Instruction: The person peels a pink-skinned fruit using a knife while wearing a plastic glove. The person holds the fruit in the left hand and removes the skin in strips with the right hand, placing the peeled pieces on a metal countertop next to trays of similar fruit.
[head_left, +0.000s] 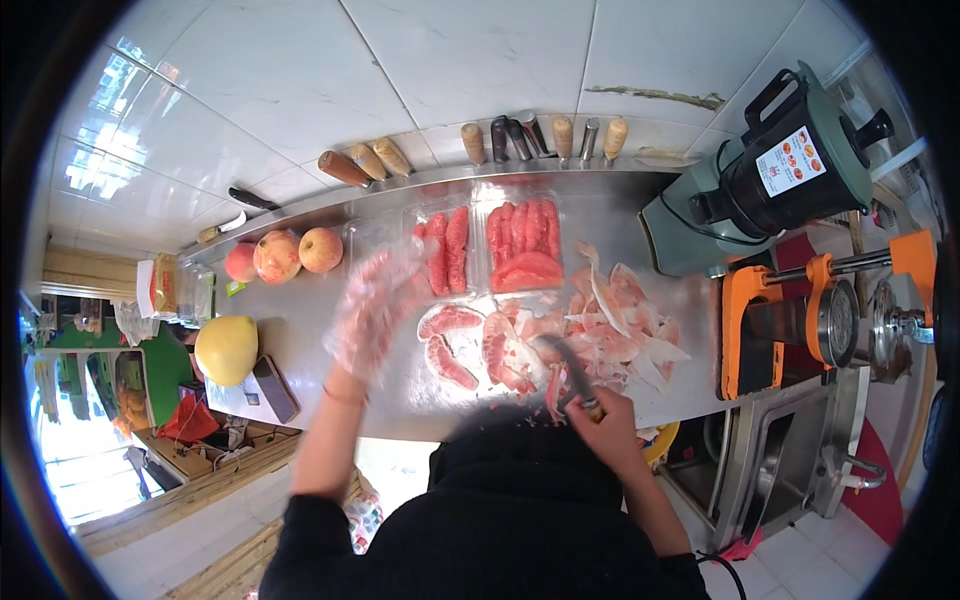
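Observation:
My left hand (379, 307), in a clear plastic glove, is blurred with its fingertips at the left edge of a clear plastic tray (472, 251) of peeled red pomelo segments (456, 251). Whether its fingers hold anything is unclear. A second clear tray, just right of it, contains several more red segments (525, 232). In my bare right hand (606, 420) is a curved-blade knife (574, 364), low over scraps near the counter's front edge. Between the hands lie unpeeled pomelo segments (450, 367) with pale membrane. Torn membranes and peel (622, 315) are heaped to the right.
A whole yellow pomelo (226, 350) and a phone (276, 388) are at the left. Three reddish fruits (277, 256) sit behind them. Knife handles (517, 139) line the back ledge. A green blender (750, 180) and an orange manual press (787, 322) stand at right, near a sink (772, 450).

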